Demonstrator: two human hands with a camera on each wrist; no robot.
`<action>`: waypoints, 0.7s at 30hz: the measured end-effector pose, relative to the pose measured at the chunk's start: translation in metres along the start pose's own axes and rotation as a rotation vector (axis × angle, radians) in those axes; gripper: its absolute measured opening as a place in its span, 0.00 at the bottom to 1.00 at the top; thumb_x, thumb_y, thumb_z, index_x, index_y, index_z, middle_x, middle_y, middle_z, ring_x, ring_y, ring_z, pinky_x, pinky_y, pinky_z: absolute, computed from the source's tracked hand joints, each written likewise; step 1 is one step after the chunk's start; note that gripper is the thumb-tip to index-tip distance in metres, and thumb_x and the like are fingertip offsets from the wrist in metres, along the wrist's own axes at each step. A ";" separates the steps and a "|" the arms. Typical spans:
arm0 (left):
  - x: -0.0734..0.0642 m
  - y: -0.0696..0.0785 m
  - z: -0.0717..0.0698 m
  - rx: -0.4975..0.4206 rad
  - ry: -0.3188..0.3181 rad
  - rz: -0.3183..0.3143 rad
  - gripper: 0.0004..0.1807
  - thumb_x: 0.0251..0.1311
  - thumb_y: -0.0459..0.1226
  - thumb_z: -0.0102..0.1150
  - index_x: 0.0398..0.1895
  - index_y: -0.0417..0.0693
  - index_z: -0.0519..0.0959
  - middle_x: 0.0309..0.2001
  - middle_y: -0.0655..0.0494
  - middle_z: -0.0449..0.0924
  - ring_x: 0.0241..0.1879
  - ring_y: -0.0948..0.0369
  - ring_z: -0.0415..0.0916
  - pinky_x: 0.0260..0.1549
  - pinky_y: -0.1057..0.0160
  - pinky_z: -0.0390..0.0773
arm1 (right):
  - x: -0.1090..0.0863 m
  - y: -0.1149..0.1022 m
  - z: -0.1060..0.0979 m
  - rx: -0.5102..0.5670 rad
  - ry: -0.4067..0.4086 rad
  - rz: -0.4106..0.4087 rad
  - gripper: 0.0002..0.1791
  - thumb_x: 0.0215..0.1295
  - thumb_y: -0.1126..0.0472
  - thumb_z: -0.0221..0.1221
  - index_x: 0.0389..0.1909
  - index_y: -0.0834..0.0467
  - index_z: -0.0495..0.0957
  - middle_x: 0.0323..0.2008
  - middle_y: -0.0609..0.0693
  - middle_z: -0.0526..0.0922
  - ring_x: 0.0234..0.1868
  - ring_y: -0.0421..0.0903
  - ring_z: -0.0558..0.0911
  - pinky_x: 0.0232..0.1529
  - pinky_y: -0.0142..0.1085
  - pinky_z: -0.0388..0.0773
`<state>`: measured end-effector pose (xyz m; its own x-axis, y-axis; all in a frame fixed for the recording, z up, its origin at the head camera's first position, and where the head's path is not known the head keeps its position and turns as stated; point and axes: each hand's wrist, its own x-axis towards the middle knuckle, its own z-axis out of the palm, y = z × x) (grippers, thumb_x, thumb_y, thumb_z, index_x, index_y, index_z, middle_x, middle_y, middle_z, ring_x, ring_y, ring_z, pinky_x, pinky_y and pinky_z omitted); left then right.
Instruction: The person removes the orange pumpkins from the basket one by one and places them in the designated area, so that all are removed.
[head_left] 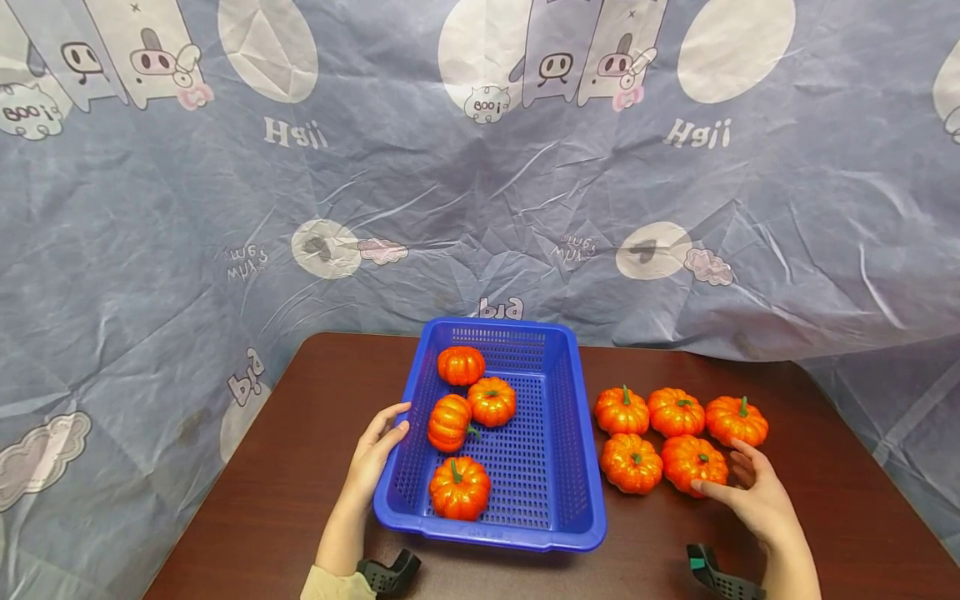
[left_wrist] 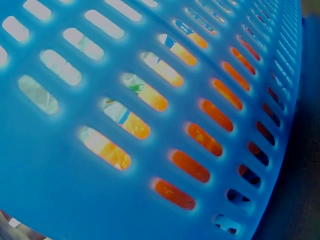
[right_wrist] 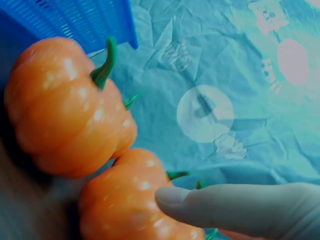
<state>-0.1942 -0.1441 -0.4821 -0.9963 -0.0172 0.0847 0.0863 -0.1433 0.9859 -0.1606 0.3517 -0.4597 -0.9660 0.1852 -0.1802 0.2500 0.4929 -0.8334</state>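
My left hand (head_left: 375, 454) holds the left rim of a blue plastic basket (head_left: 573, 417), thumb and a finger over its edge. In the left wrist view, the slotted basket wall (left_wrist: 65, 165) fills the picture, orange showing through. Several orange toy pumpkins (head_left: 461, 489) lie inside the basket, mostly along its left side. At the right, my right hand (head_left: 761, 500) spreads around the front right pumpkin (head_left: 694, 465), and the thumb (right_wrist: 200, 202) touches or overlaps it in the right wrist view. Its other fingers are partly hidden.
More pumpkins stand close together right of the basket: one (head_left: 631, 463) beside the hand's pumpkin, and a back row including one (head_left: 737, 420) behind the right fingers. A brown table (head_left: 277, 467) carries everything. Printed grey-blue cloth (head_left: 480, 208) hangs behind.
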 end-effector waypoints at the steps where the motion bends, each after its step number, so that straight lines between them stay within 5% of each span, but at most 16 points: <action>1: 0.000 0.000 0.000 0.000 0.000 0.000 0.20 0.66 0.35 0.49 0.60 0.39 0.69 0.64 0.46 0.65 0.52 0.53 0.69 0.45 0.62 0.74 | -0.002 -0.002 0.000 -0.006 0.020 -0.019 0.56 0.55 0.58 0.67 0.71 0.68 0.37 0.66 0.75 0.48 0.65 0.69 0.54 0.43 0.26 0.67; 6: 0.000 0.001 0.000 -0.013 -0.002 -0.001 0.20 0.66 0.34 0.49 0.60 0.39 0.69 0.63 0.45 0.66 0.48 0.52 0.71 0.43 0.61 0.76 | -0.008 -0.012 0.002 -0.011 0.099 -0.073 0.52 0.57 0.56 0.65 0.70 0.69 0.40 0.66 0.74 0.50 0.65 0.70 0.52 0.60 0.57 0.55; 13: 0.000 0.001 0.002 -0.024 0.004 -0.006 0.20 0.66 0.34 0.49 0.60 0.38 0.69 0.62 0.44 0.66 0.46 0.54 0.72 0.40 0.62 0.76 | -0.014 -0.030 0.006 -0.024 0.122 -0.101 0.50 0.60 0.50 0.62 0.71 0.67 0.43 0.67 0.72 0.50 0.65 0.68 0.54 0.60 0.58 0.55; 16: 0.000 0.000 0.002 -0.027 0.004 -0.002 0.20 0.65 0.34 0.49 0.60 0.38 0.69 0.63 0.45 0.65 0.48 0.56 0.71 0.41 0.62 0.76 | -0.016 -0.038 0.010 -0.017 0.131 -0.110 0.48 0.61 0.49 0.61 0.71 0.66 0.45 0.68 0.69 0.52 0.66 0.65 0.55 0.61 0.40 0.63; 19: -0.001 0.001 0.002 -0.028 0.001 -0.005 0.20 0.66 0.34 0.49 0.60 0.38 0.68 0.64 0.45 0.64 0.48 0.55 0.71 0.41 0.62 0.76 | -0.018 -0.045 0.015 -0.004 0.144 -0.126 0.46 0.61 0.48 0.61 0.71 0.64 0.48 0.67 0.67 0.56 0.66 0.63 0.57 0.50 0.20 0.66; 21: -0.001 0.001 0.001 -0.027 0.001 -0.008 0.20 0.66 0.34 0.49 0.60 0.38 0.68 0.63 0.44 0.65 0.48 0.54 0.71 0.41 0.62 0.76 | -0.020 -0.051 0.018 -0.004 0.149 -0.136 0.45 0.61 0.47 0.61 0.71 0.63 0.50 0.68 0.65 0.56 0.65 0.62 0.59 0.43 0.15 0.65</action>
<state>-0.1930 -0.1429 -0.4814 -0.9969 -0.0167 0.0767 0.0784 -0.1705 0.9822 -0.1554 0.3082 -0.4232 -0.9707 0.2400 0.0136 0.1179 0.5250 -0.8429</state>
